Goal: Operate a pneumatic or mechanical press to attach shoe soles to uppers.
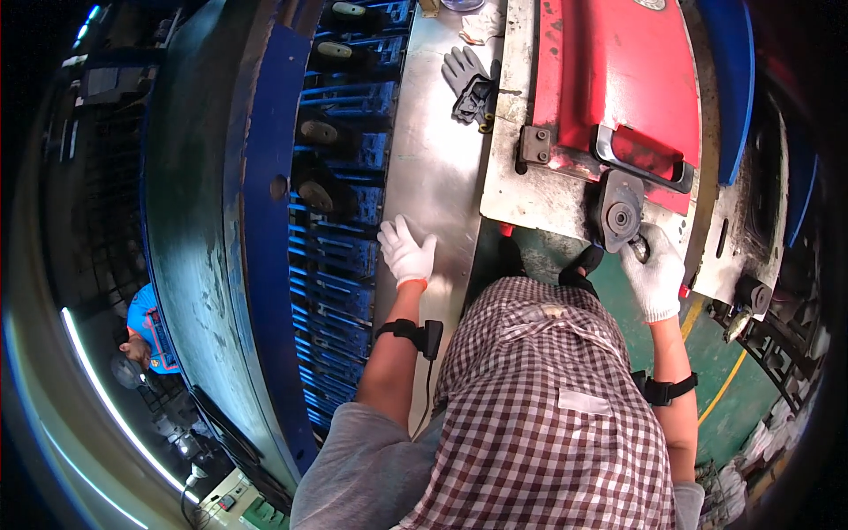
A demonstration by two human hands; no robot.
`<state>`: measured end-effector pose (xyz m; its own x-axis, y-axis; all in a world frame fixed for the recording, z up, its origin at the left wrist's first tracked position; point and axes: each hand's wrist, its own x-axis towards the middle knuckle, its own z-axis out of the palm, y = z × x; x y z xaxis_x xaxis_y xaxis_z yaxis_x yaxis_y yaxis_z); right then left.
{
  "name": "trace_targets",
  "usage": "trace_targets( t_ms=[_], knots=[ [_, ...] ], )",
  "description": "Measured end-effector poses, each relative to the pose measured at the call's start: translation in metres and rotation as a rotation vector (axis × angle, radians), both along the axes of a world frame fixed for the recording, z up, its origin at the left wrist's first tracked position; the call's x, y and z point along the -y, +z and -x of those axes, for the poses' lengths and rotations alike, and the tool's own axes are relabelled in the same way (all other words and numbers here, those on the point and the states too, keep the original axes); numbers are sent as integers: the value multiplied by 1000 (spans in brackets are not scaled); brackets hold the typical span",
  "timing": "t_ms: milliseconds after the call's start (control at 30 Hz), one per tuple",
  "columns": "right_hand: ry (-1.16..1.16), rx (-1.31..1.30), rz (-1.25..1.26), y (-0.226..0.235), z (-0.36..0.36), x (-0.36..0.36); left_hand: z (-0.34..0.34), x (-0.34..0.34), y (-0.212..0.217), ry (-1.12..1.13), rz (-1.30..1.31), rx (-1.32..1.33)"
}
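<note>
My left hand (408, 252), in a white knit glove, rests with fingers spread at the left edge of a bare metal tabletop (433, 185). No object is in it. At the front of a red-covered machine (640, 71), my right hand (655, 274), gloved the same way, is curled around a short metal handle (638, 250). That handle sits by the lower end of a dark crank-like plate (621, 210) with a round hub. Part of the handle is hidden by the fingers. Just above the plate, a black pull handle (645, 163) crosses the red cover.
Grey work gloves (468, 79) lie on the metal top, beside a pale cloth (481, 26). Left of it runs a blue slatted rack (340, 265) holding several dark rounded pieces (320, 132). A person in blue (152, 327) is at far left. Another machine base (738, 238) stands right.
</note>
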<state>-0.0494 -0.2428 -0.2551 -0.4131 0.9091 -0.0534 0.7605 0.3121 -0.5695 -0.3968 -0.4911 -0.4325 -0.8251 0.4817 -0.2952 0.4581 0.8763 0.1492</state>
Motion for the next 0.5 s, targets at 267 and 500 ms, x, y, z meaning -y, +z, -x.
trace_targets(
  t_ms=[267, 500],
  knots=[
    [-23, 293, 59, 5, 13, -5, 5, -26, 14, -29, 215, 121],
    [-27, 236, 58, 2, 8, -5, 7, -48, 31, -13, 359, 206]
  ],
)
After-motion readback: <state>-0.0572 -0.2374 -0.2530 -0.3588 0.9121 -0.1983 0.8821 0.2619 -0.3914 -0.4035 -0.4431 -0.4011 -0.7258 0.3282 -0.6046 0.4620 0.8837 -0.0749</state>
